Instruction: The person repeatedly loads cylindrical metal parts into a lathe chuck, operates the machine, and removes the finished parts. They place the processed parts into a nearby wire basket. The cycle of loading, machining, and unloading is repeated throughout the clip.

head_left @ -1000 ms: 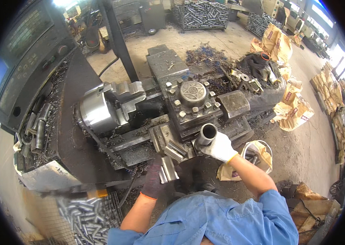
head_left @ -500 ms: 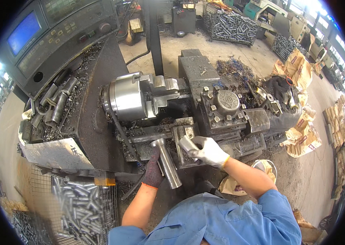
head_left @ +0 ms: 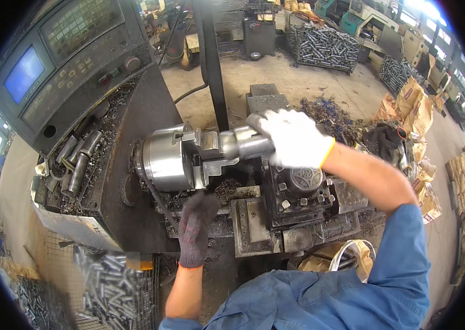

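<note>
A steel cylinder is in my white-gloved right hand, whose fingers wrap over it from above. Its left end, smeared by motion, lies level with the jaws of the lathe chuck. Whether that end touches the jaws I cannot tell. Below the chuck, my left hand in a dark knitted glove points upward with its fingers extended, and nothing shows in it. Beneath my right hand sits the tool post, with its round cap and several square-headed bolts.
The control panel rises at the left. Beside it, a tray with metal chips holds several steel tubes. A wire basket of metal parts stands at the lower left. Brown paper bags lie to the right. A dark upright post stands behind the chuck.
My right hand has risen from the lathe's front to the chuck jaws with a cylinder. My left hand has moved slightly left; the flanged steel shaft it held no longer shows there.
</note>
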The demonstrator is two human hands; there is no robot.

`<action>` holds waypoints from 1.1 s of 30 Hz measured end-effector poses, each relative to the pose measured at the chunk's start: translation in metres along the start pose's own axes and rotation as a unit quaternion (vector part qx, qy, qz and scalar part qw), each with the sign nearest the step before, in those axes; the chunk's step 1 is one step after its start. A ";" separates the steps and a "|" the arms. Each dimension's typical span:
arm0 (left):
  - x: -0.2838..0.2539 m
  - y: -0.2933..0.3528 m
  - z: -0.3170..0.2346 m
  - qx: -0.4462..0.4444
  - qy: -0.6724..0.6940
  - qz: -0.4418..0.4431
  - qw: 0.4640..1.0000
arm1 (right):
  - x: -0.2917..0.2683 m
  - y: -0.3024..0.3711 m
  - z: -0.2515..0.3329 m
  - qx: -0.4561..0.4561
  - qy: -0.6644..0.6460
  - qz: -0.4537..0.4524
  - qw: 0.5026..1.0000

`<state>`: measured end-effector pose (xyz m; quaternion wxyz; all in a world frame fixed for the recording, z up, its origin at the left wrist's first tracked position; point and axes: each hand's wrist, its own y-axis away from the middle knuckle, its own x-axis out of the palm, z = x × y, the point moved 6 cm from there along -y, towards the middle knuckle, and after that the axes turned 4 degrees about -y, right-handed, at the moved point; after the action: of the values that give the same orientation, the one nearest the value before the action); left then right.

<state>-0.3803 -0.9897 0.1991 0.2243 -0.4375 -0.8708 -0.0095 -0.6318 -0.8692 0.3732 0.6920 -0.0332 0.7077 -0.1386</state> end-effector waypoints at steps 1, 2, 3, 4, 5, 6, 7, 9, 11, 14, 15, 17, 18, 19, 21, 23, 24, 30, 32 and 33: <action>-0.013 0.012 0.015 -0.044 0.011 -0.017 0.999 | 0.014 -0.014 -0.021 0.019 0.050 0.044 0.998; -0.023 0.026 0.030 -0.085 0.007 -0.026 0.996 | 0.032 -0.025 -0.040 0.042 0.100 0.085 0.990; -0.037 0.047 0.042 -0.114 -0.006 -0.078 0.990 | 0.051 -0.033 -0.048 0.002 0.121 0.102 0.987; -0.048 0.068 0.052 -0.128 -0.024 -0.117 0.985 | 0.076 -0.039 -0.062 0.000 0.159 0.176 0.971; -0.063 0.086 0.064 -0.173 -0.045 -0.156 0.971 | 0.093 -0.041 -0.074 0.015 0.102 0.186 0.977; -0.078 0.102 0.072 -0.197 -0.063 -0.183 0.961 | 0.116 -0.041 -0.079 0.042 0.049 0.219 0.974; -0.093 0.120 0.078 -0.192 -0.080 -0.217 0.954 | 0.135 -0.048 -0.081 0.049 -0.013 0.251 0.967; -0.124 0.154 0.090 -0.181 -0.087 -0.271 0.941 | 0.169 -0.056 -0.075 0.072 -0.118 0.302 0.943; -0.156 0.186 0.107 -0.176 -0.055 -0.309 0.933 | 0.186 -0.068 -0.063 0.057 -0.153 0.315 0.935; -0.208 0.220 0.146 -0.297 0.047 -0.410 0.861 | 0.192 -0.077 -0.057 0.073 -0.187 0.354 0.913; -0.219 0.226 0.142 -0.258 0.028 -0.411 0.874 | 0.187 -0.080 -0.059 0.075 -0.193 0.324 0.923; -0.243 0.236 0.131 -0.237 -0.034 -0.462 0.854 | 0.177 -0.078 -0.063 0.062 -0.205 0.313 0.925; -0.248 0.232 0.122 -0.169 0.014 -0.453 0.875 | 0.174 -0.074 -0.068 0.066 -0.190 0.324 0.925; -0.255 0.231 0.108 -0.124 0.065 -0.446 0.884 | 0.177 -0.067 -0.076 0.114 -0.118 0.361 0.918; -0.269 0.232 0.082 -0.071 0.111 -0.457 0.879 | 0.176 -0.064 -0.074 0.096 -0.093 0.362 0.922; -0.286 0.234 0.057 -0.053 0.108 -0.459 0.880 | 0.179 -0.072 -0.068 0.099 -0.141 0.316 0.933; -0.293 0.233 0.052 -0.073 0.137 -0.431 0.889 | 0.176 -0.083 -0.059 0.064 -0.213 0.238 0.945; -0.321 0.234 0.045 -0.072 0.245 -0.175 0.951 | 0.214 -0.077 -0.101 0.142 -0.404 0.276 0.860; -0.347 0.247 0.049 -0.108 -0.077 -0.333 0.934 | 0.227 -0.027 -0.144 0.232 -0.479 0.451 0.716; -0.351 0.250 0.045 -0.099 -0.178 -0.367 0.908 | 0.228 -0.004 -0.172 0.218 -0.348 0.482 0.774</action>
<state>-0.0247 -1.0917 -0.0262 0.0013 -0.1015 -0.9899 -0.0993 -0.8116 -0.9012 0.1539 0.8559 0.4181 0.2925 0.0839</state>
